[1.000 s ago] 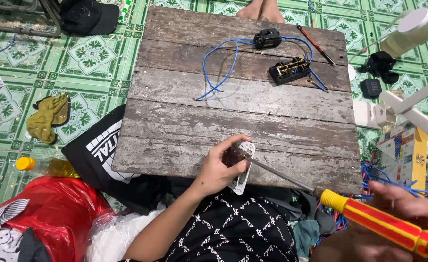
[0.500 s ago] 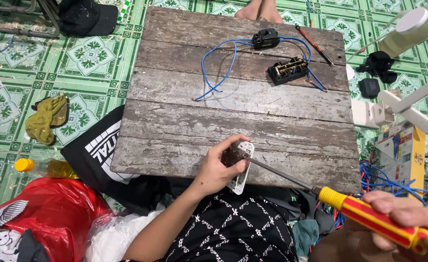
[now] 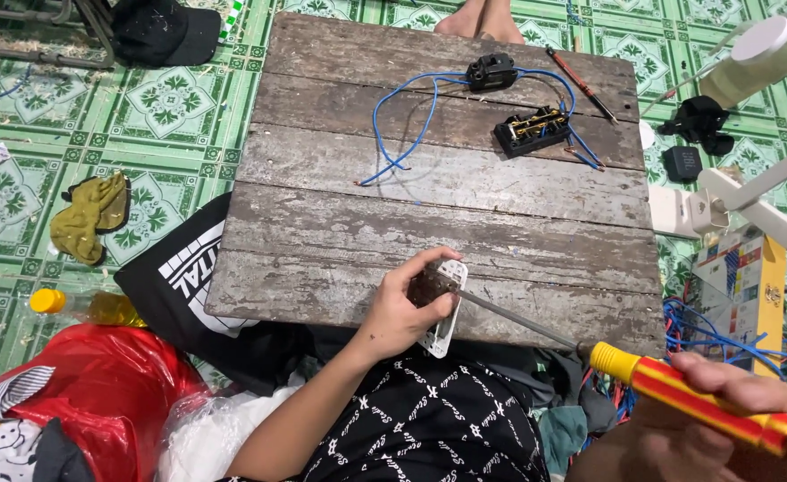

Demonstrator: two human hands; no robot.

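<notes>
My left hand (image 3: 404,305) grips a white switch plate (image 3: 443,319) with a dark part in it, at the near edge of a weathered wooden board (image 3: 429,187). My right hand (image 3: 724,419), low at the right, holds a screwdriver (image 3: 692,394) with a yellow and red striped handle. Its long steel shaft runs up and left, and the tip rests on the dark part in the plate. Farther up the board lie two black electrical parts (image 3: 531,130) joined by blue wires (image 3: 411,125).
A thin red-handled tool (image 3: 581,82) lies at the board's far right. Someone's bare feet (image 3: 481,18) show beyond the far edge. A yellow box (image 3: 741,278) and white fan parts (image 3: 724,198) stand right. A red plastic bag (image 3: 81,393), a yellow-capped bottle (image 3: 81,305) and a black cap (image 3: 163,31) lie left.
My right hand has brought the screwdriver up and left, so its tip now sits on the part in the plate. My left hand and the plate have hardly moved.
</notes>
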